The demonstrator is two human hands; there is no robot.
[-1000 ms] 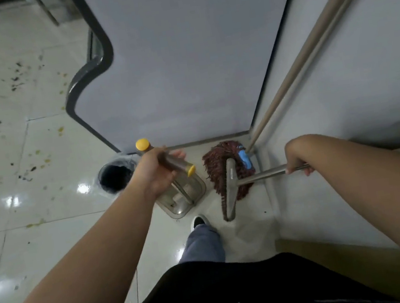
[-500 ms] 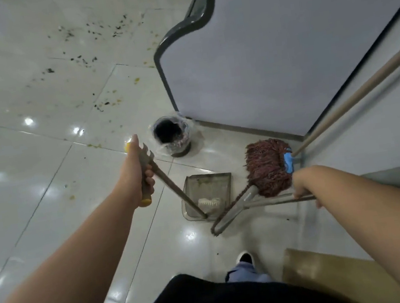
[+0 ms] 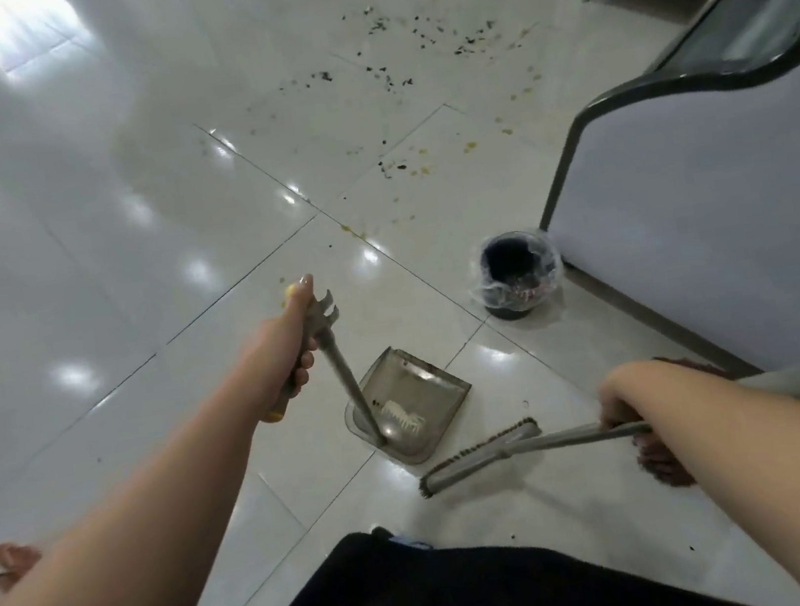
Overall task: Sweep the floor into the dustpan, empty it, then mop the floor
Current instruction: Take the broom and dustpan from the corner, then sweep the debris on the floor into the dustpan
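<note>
my left hand (image 3: 289,342) has its fingers (image 3: 304,366) curled round the yellow-ended grip of the dustpan handle (image 3: 348,388), thumb laid along the top. the grey shaft runs down and away from my palm to the dustpan (image 3: 419,393), a smoky see-through tray that sits flat on the floor (image 3: 89,219) in front of me, its open mouth turned toward the far right. a pale comb-like strip lies inside it near the shaft's foot.

my right hand (image 3: 618,407) is wrapped round the broom handle (image 3: 563,438); its fingers are curled under the handle and mostly hidden by my wrist. the handle lies almost level, pointing left, and ends in the broom head (image 3: 480,456), a long narrow brush with dark bristles along its upper edge, lying just beside the dustpan's near corner, apart from it or barely touching, i cannot tell which.

the dark reddish mop head (image 3: 663,463) shows partly under my right forearm, against the wall side. a small black bin (image 3: 513,275) lined with clear plastic stands near the foot of a grey partition (image 3: 714,230), well beyond the dustpan. farther out, dark crumbs and yellowish specks (image 3: 404,68) are scattered over the glossy pale tiles. my dark top (image 3: 432,599) fills the bottom of the view.
</note>
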